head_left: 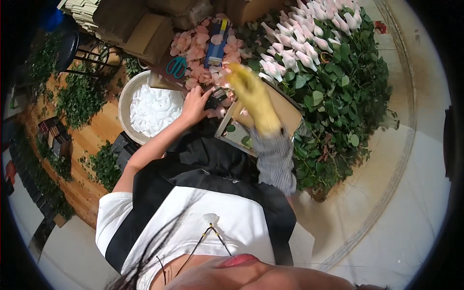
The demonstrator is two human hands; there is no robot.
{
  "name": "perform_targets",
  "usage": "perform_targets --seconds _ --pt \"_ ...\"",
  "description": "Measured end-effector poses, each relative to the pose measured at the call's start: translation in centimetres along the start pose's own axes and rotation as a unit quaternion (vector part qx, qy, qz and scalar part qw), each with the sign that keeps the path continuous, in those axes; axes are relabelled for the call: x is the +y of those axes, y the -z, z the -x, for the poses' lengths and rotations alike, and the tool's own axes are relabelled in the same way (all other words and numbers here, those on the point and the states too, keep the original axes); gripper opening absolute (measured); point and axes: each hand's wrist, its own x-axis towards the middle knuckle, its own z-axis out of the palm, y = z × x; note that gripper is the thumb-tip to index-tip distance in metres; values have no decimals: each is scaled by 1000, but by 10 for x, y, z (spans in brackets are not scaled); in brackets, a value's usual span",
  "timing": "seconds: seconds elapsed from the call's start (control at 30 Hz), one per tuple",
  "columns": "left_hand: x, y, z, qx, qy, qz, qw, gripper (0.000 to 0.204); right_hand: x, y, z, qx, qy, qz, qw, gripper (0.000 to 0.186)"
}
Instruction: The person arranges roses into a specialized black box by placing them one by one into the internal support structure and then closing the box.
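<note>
My bare left hand is closed around a small black object, whose kind I cannot make out, at the edge of a heap of pink petals. My right hand, in a yellow glove with a grey striped sleeve, hovers right of the petals with its fingers curled. Whatever its fingertips hold, if anything, is hidden. Below it lies a shallow tray with a brown cardboard surface and a few loose leaves. Scissors with teal handles and a blue box lie on the petals.
At left stands a round pale basin full of white sleeves. A big bunch of roses with wrapped pale pink buds and dense leaves fills the right. Cardboard boxes, a black stool and leaf piles are further left.
</note>
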Motion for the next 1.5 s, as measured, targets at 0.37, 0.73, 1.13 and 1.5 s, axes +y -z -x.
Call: perform_targets --seconds 0.37,0.73,1.13,1.5 --pt "-45 16 20 117 -34 18 992 51 37 -69 -107 70 -217 -43 973 28" --pt "-78 35 11 121 -39 17 992 23 -56 0 -5 68 -217 -68 971 35" --pt "-83 46 9 104 5 86 991 18 -18 96 32 -231 -396 141 878 40" --pt "-60 53 -67 107 82 335 933 30 17 -52 -125 22 -115 -25 993 33"
